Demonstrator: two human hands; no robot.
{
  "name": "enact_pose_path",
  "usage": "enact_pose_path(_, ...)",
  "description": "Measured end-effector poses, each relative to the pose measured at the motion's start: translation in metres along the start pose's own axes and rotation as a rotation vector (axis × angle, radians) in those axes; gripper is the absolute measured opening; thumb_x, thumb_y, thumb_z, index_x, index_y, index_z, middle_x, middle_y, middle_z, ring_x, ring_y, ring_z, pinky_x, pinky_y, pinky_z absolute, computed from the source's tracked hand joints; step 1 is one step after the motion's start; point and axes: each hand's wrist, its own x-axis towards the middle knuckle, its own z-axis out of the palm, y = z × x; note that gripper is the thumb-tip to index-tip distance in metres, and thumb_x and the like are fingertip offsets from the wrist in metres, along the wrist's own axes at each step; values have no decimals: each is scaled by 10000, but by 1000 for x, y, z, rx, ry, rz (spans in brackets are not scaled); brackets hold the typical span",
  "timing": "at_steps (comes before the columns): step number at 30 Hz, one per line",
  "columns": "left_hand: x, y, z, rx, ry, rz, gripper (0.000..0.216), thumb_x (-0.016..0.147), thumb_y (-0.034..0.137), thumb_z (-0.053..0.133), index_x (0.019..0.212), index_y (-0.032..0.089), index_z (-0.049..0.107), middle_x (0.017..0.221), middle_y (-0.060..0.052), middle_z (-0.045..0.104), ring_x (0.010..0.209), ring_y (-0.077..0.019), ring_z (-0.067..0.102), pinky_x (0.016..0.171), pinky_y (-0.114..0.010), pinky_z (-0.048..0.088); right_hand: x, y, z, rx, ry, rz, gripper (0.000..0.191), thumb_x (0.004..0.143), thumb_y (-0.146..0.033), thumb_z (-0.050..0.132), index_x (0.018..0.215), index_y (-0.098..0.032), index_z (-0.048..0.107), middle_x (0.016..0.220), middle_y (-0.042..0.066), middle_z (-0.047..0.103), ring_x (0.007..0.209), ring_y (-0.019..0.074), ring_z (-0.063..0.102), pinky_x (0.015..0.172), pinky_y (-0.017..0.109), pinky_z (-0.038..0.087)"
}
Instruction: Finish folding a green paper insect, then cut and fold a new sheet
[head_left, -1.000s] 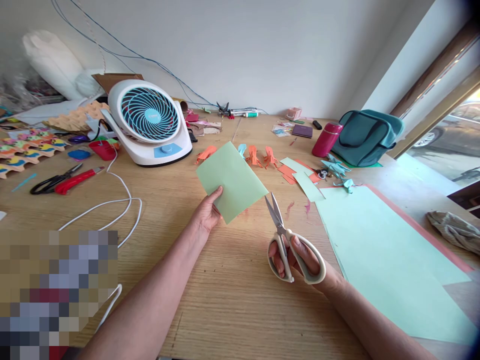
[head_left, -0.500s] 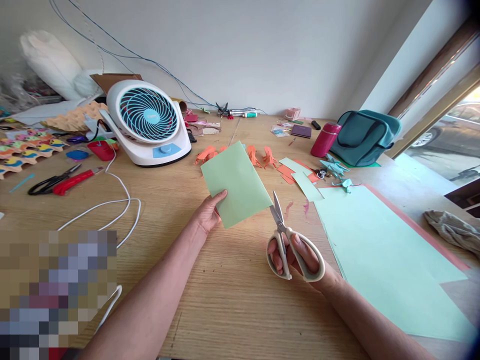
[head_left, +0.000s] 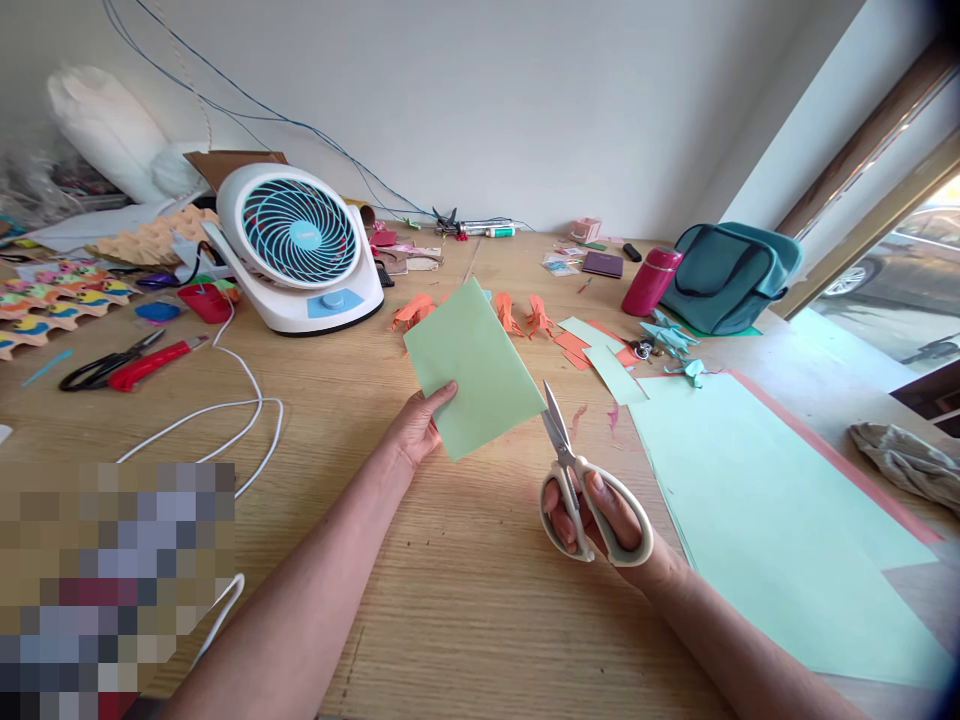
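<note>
**Green paper sheet** [head_left: 474, 370]: centre of the scene, lifted off the tabletop [head_left: 465, 620] and tilted, one corner pointing far. The left hand [head_left: 417, 430] pinches it at the near left corner, thumb on top. This grip at one corner leaves the right edge free and turned towards the blades.

**Scissors** [head_left: 574, 478], cream handles: in the right hand [head_left: 600, 522], just right of the sheet. The grip is closed through both loops. The blades are nearly together and point far, tip just beside the sheet's right edge; contact cannot be told.

**Large mint sheet** [head_left: 757, 500]: flat at right, over a red sheet that shows along its far edge.

**Orange folded paper pieces** [head_left: 517, 312]: just beyond the held sheet, with offcuts to their right.

**Desk fan** [head_left: 300, 245]: far left, white cable [head_left: 225, 410] looping near.

**Black scissors and red-handled cutter** [head_left: 120, 362]: left edge, well apart.

**Magenta flask** [head_left: 651, 280] and **teal bag** [head_left: 731, 272]: far right, side by side.
</note>
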Motion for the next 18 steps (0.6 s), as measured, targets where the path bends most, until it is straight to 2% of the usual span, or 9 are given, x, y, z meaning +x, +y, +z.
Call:
enact_pose_path(10, -1, 0, -1, -2, 4, 3, 377, 603, 209, 893, 940, 148, 734, 955, -111, 786, 1002, -265, 729, 945, -350, 564, 0, 4, 0, -12, 40, -22, 507, 986, -598, 392, 867, -155, 609, 539, -17, 487, 447, 104, 410, 450, 245, 319)
enact_pose_path(18, 0, 1, -2, 0, -2, -1, 430, 573, 222, 907, 958, 153, 727, 951, -92, 787, 972, -255, 733, 946, -361, 560, -3, 1, 4, -53, 58, -20, 494, 973, -611, 415, 827, -175, 593, 514, -25, 460, 441, 106, 390, 438, 243, 297)
